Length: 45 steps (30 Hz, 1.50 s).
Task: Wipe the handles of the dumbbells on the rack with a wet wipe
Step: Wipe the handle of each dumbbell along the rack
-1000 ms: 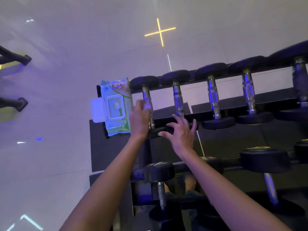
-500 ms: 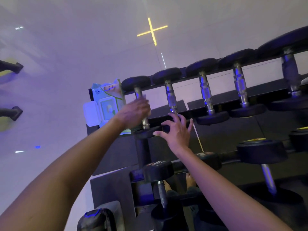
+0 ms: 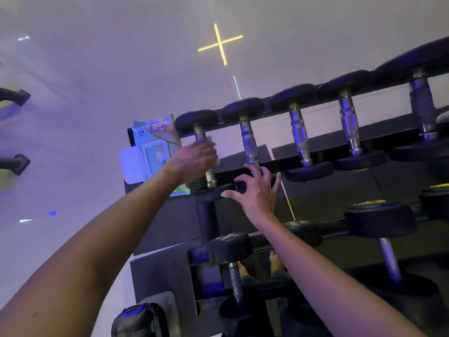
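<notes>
I'm watching the left hand [image 3: 194, 159] curling round the chrome handle of the first dumbbell [image 3: 199, 132], the leftmost on the top tier of the rack [image 3: 323, 152]. The hand is blurred and is hiding the middle of that handle; only the bar's top and bottom ends are showing. A pale scrap is peeking out above the knuckles, and it is probably the wet wipe [image 3: 211, 140], though I cannot make out its shape or how much of it is lying between palm and bar.

The right hand [image 3: 255, 190] is gripping nothing: its fingers are spread and relaxed, with the fingertips [image 3: 252, 168] touching the foot of the second dumbbell [image 3: 247, 139]. The hand is covering that dumbbell's near head, so I cannot tell whether the tips are lying on rubber or on the rail.

The pack of wipes [image 3: 155, 152] is sitting at the rack's left end, just beside the first dumbbell, with its white lid flipped open and its lower right corner hidden behind the left forearm. More dumbbells are standing in a row to the right, and the farthest is being cut off by the frame edge. On the lower tier, a small dumbbell [image 3: 233, 266] is showing between the two forearms, with its lower head lost in shadow.
</notes>
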{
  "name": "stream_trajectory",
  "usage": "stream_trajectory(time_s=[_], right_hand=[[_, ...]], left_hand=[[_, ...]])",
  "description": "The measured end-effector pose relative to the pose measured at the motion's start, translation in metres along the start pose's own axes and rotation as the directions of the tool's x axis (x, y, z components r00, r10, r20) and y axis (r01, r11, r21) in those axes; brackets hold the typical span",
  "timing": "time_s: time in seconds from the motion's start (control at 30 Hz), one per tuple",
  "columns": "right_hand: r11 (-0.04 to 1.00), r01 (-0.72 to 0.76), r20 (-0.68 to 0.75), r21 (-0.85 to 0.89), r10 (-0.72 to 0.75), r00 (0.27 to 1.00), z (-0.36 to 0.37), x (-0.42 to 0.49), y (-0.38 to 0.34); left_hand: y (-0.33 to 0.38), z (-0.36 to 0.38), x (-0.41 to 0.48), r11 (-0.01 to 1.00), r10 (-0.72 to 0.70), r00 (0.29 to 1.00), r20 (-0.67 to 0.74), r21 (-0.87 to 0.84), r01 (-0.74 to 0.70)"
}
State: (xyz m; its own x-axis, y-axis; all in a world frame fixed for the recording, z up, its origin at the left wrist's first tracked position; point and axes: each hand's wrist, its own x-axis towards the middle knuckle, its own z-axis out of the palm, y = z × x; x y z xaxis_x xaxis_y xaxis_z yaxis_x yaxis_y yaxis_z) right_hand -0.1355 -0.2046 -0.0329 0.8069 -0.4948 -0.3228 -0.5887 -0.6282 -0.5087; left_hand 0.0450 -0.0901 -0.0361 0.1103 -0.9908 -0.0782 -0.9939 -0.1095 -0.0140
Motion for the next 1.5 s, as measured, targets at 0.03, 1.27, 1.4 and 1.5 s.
stream_trajectory(time_s=[0.03, 1.27, 1.4, 1.5], right_hand=[[1.0, 0.002, -0.002, 0.0, -0.002, 1.0, 0.001, 0.0, 0.0], [0.985, 0.12, -0.03, 0.12, -0.118, 0.993, -0.047, -0.043, 0.027], [0.956, -0.1, -0.115, 0.277, 0.136, 0.984, -0.061, -0.048, 0.033], [0.942, -0.194, -0.046, 0.274, 0.215, 0.976, -0.068, -0.04, 0.038]], left_hand=[[-0.005, -0.005, 0.003, 0.995, -0.098, 0.995, -0.028, 0.013, 0.098], [0.087, -0.028, -0.006, 0.002, -0.851, 0.457, 0.259, -0.868, 0.497], [0.102, -0.037, 0.018, -0.019, -0.843, 0.492, 0.217, -0.926, 0.377], [0.116, -0.04, 0.032, 0.084, -0.828, 0.535, 0.168, -0.906, 0.414]])
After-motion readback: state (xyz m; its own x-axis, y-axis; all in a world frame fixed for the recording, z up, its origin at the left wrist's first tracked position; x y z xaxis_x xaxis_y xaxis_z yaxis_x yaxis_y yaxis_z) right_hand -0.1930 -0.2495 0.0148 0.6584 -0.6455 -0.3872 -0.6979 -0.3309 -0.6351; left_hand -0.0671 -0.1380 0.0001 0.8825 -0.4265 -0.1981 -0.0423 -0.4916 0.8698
